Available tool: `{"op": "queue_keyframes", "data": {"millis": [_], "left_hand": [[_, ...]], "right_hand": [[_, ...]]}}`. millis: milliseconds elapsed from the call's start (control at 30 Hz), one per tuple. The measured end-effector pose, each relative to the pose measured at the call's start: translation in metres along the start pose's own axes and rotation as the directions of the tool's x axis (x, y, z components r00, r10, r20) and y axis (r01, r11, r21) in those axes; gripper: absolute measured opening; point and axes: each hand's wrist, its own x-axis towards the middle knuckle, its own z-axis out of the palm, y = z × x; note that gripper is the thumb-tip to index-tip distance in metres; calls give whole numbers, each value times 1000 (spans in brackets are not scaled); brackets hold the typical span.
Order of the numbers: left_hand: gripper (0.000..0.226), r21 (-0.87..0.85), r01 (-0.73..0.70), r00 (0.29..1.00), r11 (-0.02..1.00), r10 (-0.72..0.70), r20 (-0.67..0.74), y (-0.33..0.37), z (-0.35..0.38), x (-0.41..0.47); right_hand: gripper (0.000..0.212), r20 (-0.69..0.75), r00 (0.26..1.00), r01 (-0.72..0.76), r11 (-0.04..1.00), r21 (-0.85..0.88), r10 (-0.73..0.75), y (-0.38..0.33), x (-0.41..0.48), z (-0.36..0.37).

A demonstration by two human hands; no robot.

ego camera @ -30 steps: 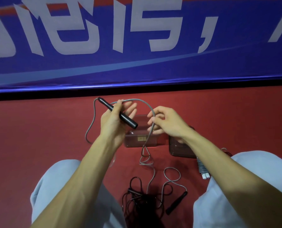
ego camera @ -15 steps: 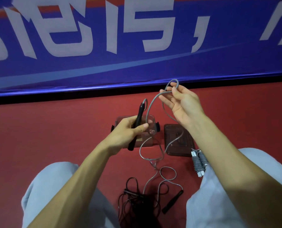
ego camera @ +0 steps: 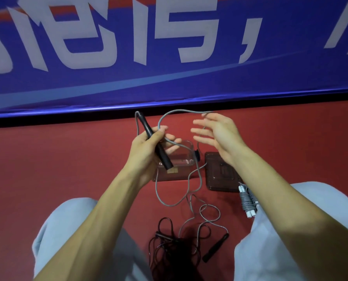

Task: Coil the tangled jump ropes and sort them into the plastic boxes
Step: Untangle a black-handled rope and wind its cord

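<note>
Red floor (ego camera: 47,179); left hand (ego camera: 146,153) grips black cylindrical handle (ego camera: 158,148); right hand (ego camera: 215,134) at 3 o'clock, pinching thin grey jump rope (ego camera: 177,111) before, now open: coil likely growing.

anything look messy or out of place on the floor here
Yes. A black rope lies in a tangled heap between the knees, and a coiled grey rope sits on the floor outside the plastic box.
</note>
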Motion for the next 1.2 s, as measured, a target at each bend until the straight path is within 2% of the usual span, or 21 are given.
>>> {"op": "queue_keyframes", "data": {"millis": [67, 133, 200, 333, 433, 533, 633, 700, 767, 833, 933, 1000, 1067, 1133, 1200], "left_hand": [[9, -103, 4, 1000, 995, -6, -23, 4, -2, 1], [8, -201, 16, 999, 980, -25, -43, 7, -4, 2], [8, -291, 15, 997, 957, -38, -74, 9, -7, 4], [10, -429, -26, 994, 903, -20, -103, 9, -14, 10], [13, -514, -48, 995, 856, -6, -103, 9, -20, 13], [13, -538, -75, 992, 840, 9, -124, 9, -23, 14], [19, -414, -81, 989, 907, 22, -145, 6, -25, 18], [14, -195, -19, 990, 981, -9, -143, 3, -23, 18], [10, 63, 56, 993, 996, -49, -106, -2, -20, 15], [14, 306, 58, 998, 950, -50, -35, -10, -20, 13], [18, 642, -82, 990, 762, -11, 139, -17, -21, 11], [19, 696, -133, 969, 706, -55, 241, -18, -19, 7], [16, 694, -161, 947, 702, -89, 309, -19, -14, 2], [11, 665, -154, 920, 731, -139, 366, -20, -10, -3], [9, 593, -81, 894, 801, -206, 399, -20, -6, -7]], "right_hand": [[34, 72, 997, -13, 971, -237, 31, 9, 2, 3], [46, 204, 974, -9, 916, -402, 99, 17, -1, 8], [47, 342, 923, 23, 858, -512, 179, 21, -5, 11], [23, 469, 843, 37, 841, -540, 263, 26, -13, 15], [18, 430, 870, 80, 793, -604, 240, 30, -12, 15], [18, 388, 903, 94, 799, -594, 182, 29, -11, 13], [19, 349, 931, 66, 891, -450, 108, 22, -11, 13], [19, 319, 946, 45, 954, -296, 55, 14, -11, 11], [21, 297, 955, 33, 985, -167, 18, 4, -10, 7], [21, 281, 960, 13, 999, -47, 1, -4, -10, 3], [21, 258, 966, -35, 988, 152, -5, -10, -10, 1], [22, 244, 970, -64, 956, 286, -8, -13, -10, 1], [21, 228, 974, -92, 907, 412, -5, -15, -9, -1], [19, 205, 979, -105, 851, 515, -3, -16, -8, -2], [18, 174, 985, -109, 798, 593, 5, -15, -5, -4]]}}
